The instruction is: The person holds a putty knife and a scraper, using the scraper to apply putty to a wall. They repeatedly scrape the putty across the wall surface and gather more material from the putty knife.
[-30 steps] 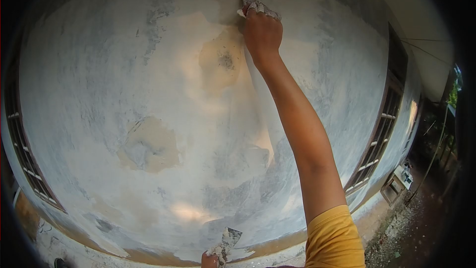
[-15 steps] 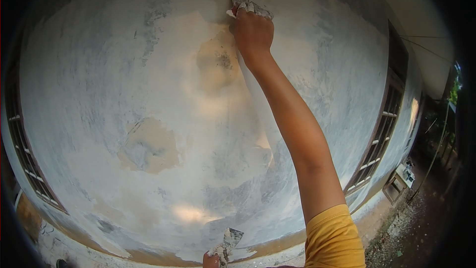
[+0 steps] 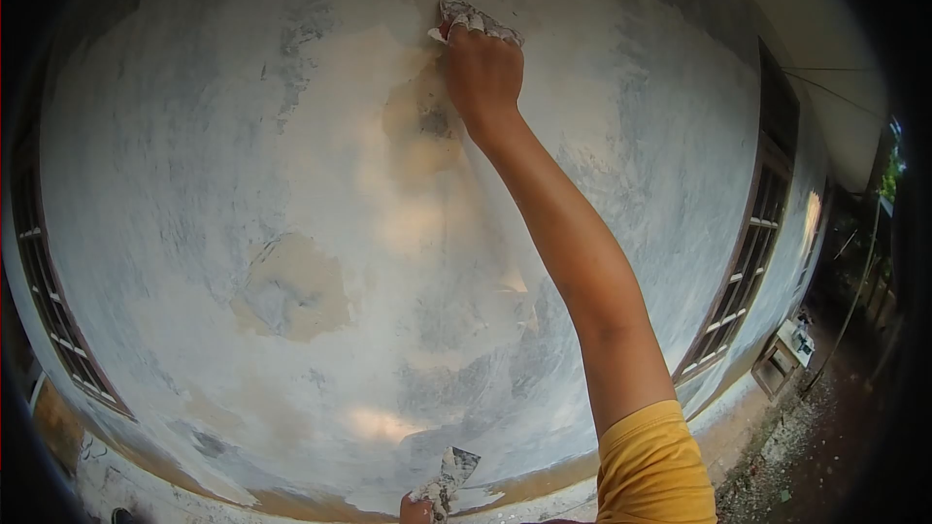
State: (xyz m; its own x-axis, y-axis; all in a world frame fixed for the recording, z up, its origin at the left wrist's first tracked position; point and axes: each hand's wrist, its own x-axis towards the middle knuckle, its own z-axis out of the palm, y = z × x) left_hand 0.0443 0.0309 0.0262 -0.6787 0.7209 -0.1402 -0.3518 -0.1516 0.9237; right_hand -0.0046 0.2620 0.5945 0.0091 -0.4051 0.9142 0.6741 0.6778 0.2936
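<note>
My right hand (image 3: 483,68) is raised high against the wall (image 3: 194,233), its fingers closed on a putty-smeared scraper (image 3: 476,21). White paste coats the fingertips. Just below and left of that hand, a damp tan patch with a dark spot (image 3: 434,116) marks the wall. At the bottom edge, my left hand (image 3: 416,509) is partly in view, closed on a putty knife (image 3: 454,475) whose blade points up and carries pale paste. Another rough tan patch (image 3: 296,291) lies on the wall to the left.
Barred windows stand at the left (image 3: 58,301) and right (image 3: 748,262) of the wall. A small wooden box-like stand (image 3: 782,359) is on the ground at the lower right, near gravel (image 3: 777,466). A shoe tip (image 3: 121,515) shows at lower left.
My right hand has moved slightly left and down along the wall with the scraper. My left hand and its putty knife have hardly moved.
</note>
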